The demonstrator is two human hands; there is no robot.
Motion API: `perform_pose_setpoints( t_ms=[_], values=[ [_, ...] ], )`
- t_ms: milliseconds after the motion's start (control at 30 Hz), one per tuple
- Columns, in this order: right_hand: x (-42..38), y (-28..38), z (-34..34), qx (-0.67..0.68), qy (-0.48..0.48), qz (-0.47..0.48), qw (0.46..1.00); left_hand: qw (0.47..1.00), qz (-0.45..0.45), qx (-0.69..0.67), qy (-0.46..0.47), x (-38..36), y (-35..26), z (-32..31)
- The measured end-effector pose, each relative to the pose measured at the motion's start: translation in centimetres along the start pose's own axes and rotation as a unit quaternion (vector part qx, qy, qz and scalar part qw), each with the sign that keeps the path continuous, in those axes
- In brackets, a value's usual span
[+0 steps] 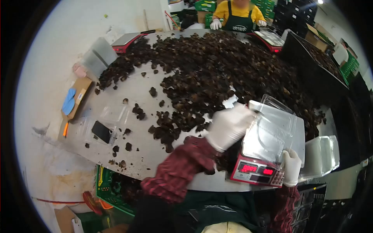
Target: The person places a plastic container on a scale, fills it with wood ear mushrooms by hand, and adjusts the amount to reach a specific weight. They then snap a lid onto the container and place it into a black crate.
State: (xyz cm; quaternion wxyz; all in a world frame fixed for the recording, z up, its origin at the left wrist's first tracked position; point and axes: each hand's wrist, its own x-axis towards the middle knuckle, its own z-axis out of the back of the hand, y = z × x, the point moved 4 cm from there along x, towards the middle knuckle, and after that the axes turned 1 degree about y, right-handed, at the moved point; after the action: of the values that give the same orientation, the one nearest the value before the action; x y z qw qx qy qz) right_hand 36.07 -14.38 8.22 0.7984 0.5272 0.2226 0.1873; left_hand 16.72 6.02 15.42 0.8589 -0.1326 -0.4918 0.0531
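Note:
A clear plastic container (pixel 266 134) sits over the red digital scale (pixel 256 171), whose display is lit red. My left hand (pixel 231 128), in a white glove and slightly blurred, is closed at the container's upper left edge. At its lower right corner, my right hand (pixel 292 167), also gloved, pinches the rim. Behind them, dark, frilly pieces that look like wood ear mushrooms (pixel 217 58) are heaped over the metal table (pixel 155 116). Stacked clear containers (pixel 320 157) stand to the right of my right hand.
A black phone (pixel 101 132) lies on clear lids at the left, near a cardboard box (pixel 79 97) with a blue glove. Other scales (pixel 126 40) stand farther back. A large black crate (pixel 311 62) borders the right side. Across the table stands a person (pixel 239 17) in an apron.

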Motion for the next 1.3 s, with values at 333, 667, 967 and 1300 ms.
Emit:
perform_pose_setpoints(
  t_ms=[333,667,967,1300],
  values=[
    [0.7,0.3,-1.8,-0.001,0.020,0.027,0.999,0.966,-0.040,-0.020,0.253,-0.6,-4.4,-7.4],
    [-0.1,-0.3,-0.3,0.045,0.042,0.044,0.997,0.913,0.312,0.240,0.111,-17.5,15.6,10.9],
    [-1.5,0.1,-0.7,0.008,0.025,0.008,1.000,0.886,0.292,0.317,0.173,-22.5,8.2,8.7],
    [-1.5,0.4,-1.8,0.027,0.039,-0.002,0.999,0.918,0.397,-0.010,0.004,-13.6,8.9,6.7]
  ],
)
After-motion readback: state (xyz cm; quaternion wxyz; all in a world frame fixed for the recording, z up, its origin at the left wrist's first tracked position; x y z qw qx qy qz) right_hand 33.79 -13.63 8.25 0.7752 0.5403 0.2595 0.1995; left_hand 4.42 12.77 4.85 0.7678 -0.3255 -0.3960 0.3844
